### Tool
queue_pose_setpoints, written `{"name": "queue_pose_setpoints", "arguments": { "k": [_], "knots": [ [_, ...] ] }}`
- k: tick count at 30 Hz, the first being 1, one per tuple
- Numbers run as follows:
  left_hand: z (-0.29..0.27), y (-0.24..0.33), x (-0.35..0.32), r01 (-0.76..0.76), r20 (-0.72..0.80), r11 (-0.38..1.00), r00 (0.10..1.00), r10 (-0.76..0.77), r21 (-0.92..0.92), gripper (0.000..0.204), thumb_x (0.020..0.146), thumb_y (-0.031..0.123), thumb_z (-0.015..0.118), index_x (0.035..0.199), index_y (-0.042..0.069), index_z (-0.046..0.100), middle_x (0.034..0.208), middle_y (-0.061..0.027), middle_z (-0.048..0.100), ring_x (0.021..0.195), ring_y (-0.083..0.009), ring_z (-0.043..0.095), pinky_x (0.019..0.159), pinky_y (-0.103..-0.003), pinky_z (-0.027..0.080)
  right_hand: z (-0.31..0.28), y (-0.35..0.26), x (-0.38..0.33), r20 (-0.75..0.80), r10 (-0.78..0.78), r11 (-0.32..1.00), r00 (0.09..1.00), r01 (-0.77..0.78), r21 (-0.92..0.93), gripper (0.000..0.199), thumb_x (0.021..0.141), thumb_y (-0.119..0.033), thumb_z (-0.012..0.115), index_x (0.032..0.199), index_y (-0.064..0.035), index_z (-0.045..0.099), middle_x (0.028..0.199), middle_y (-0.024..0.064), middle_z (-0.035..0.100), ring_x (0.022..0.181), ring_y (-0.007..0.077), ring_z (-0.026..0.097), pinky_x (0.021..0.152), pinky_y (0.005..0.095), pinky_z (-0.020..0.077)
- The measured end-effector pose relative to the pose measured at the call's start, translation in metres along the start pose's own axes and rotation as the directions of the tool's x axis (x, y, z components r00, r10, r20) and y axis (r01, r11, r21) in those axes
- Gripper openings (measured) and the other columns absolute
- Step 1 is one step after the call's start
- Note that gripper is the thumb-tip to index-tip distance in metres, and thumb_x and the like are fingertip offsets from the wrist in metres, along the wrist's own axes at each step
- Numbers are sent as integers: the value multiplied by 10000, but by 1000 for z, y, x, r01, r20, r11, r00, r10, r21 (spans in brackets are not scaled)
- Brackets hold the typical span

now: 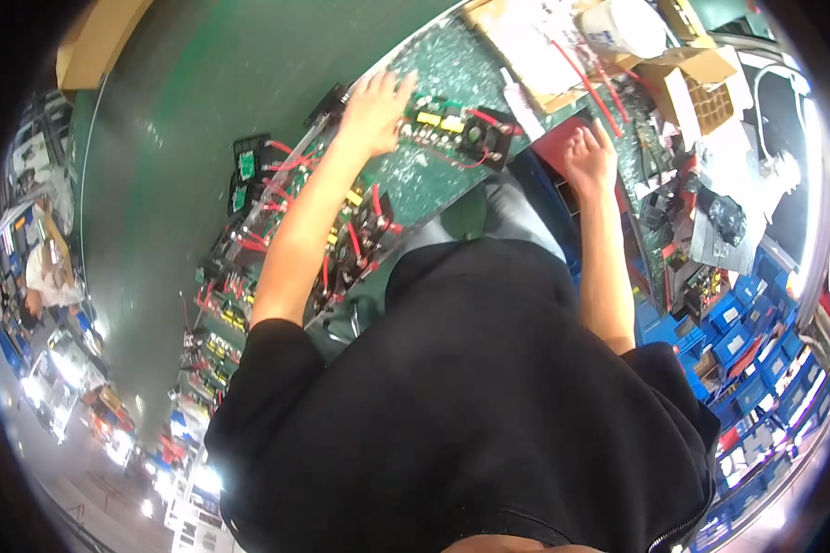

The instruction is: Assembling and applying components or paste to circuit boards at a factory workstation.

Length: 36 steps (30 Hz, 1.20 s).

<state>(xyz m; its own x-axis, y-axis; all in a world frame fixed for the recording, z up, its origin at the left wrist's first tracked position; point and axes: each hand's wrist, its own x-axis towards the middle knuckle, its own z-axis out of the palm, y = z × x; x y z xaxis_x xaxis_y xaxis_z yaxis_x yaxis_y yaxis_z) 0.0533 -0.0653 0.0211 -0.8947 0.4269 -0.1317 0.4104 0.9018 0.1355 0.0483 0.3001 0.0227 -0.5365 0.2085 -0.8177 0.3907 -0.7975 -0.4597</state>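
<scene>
My left hand lies with its fingers spread over the left end of a circuit board assembly. This assembly has a green board, yellow blocks, a black end piece and red wires. Whether the fingers touch it I cannot tell. My right hand is over a red flat surface beside my right leg, fingers stretched out and nothing visible in them. Left of my body, more black assemblies with red wires sit in a row along the green bench, partly behind my left forearm.
Red rods and an opened cardboard box are at the far right, near a white bucket. Blue bins stand to the right. A dark green surface stretches along the left. Another person is at the far left.
</scene>
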Motion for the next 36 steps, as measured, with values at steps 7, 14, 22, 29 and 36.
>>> {"name": "queue_pose_setpoints", "arguments": {
  "k": [7, 14, 22, 29, 36],
  "knots": [
    [-44, 36, 35, -179, 56, 928, 976, 208, -327, 845, 629, 395, 796, 1285, -12, 454, 1257, -204, 500, 1201, -345, 479, 1024, -446, 368, 5, -13, 91, 80, -131, 953, 988, 103, 284, 217, 890, -218, 668, 869, -47, 536, 675, 7, 448, 584, 127, 454, 593, 255, 440],
    [-49, 135, 61, -585, 108, 810, 809, 578, 40, 954, 565, 483, 821, 1367, 126, 446, 1328, -159, 454, 1259, -351, 407, 948, -443, 409, 41, -2, 41, 62, -586, 804, 808, 589, -80, 117, 881, -79, 649, 868, -42, 539, 757, 45, 588, 612, 140, 571, 552, 252, 471],
    [-29, 121, 93, -518, 106, 855, 852, 513, 18, 465, 601, 445, 788, 802, 51, 646, 1061, -73, 523, 969, -233, 519, 708, -335, 491, 40, -24, 19, 633, -574, 368, 520, 854, -367, 295, 934, -196, 590, 1134, 18, 618, 921, 107, 687, 863, 174, 664, 749, 293, 511],
    [-39, 69, 128, -121, -43, 993, 992, 120, -5, 594, 635, 536, 770, 831, 1, 604, 1088, -94, 526, 990, -277, 545, 738, -397, 534, 60, -44, 19, 830, -442, -126, 340, 893, -433, 219, 867, -161, 654, 1027, -13, 658, 868, 150, 679, 798, 257, 667, 726, 317, 508],
    [-32, 1, 89, 261, -339, 931, 877, -339, -257, 616, 852, 520, 606, 1133, -27, 574, 1117, -243, 594, 1015, -408, 570, 914, -463, 436, 71, -46, 31, 894, -427, -289, 138, 916, -279, 147, 856, -97, 643, 964, 2, 652, 908, 157, 672, 872, 314, 654, 769, 356, 510]
  ]
}}
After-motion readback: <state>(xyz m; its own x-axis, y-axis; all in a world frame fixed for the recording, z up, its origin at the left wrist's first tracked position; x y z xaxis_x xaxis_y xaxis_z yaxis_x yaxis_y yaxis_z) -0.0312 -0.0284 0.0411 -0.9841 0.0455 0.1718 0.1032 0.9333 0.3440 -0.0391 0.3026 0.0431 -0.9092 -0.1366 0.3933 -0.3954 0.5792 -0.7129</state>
